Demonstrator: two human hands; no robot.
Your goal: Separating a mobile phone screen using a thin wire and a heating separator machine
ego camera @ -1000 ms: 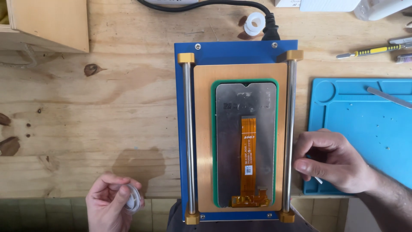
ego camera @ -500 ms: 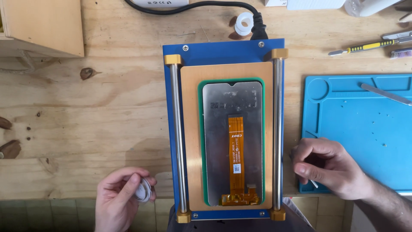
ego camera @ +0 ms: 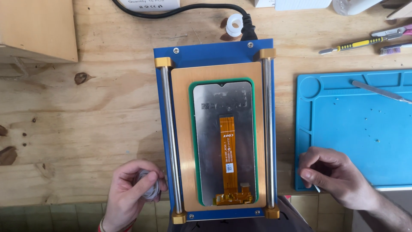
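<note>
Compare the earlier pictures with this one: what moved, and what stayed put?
The right hand slid off the blue plate's right rail to the blue mat's near corner. The left hand shifted slightly, keeping hold of the small white roll. The phone screen stayed put.

Both hands sit low near the bottom edge. Left hand [ego camera: 131, 195] is palm-up-ish, fingers curled in and thumb pressed over something small and round it's gripping. Right hand [ego camera: 332, 178] comes in from the lower right corner, knuckles up, fingers bent and pinched together around something thin.
</note>
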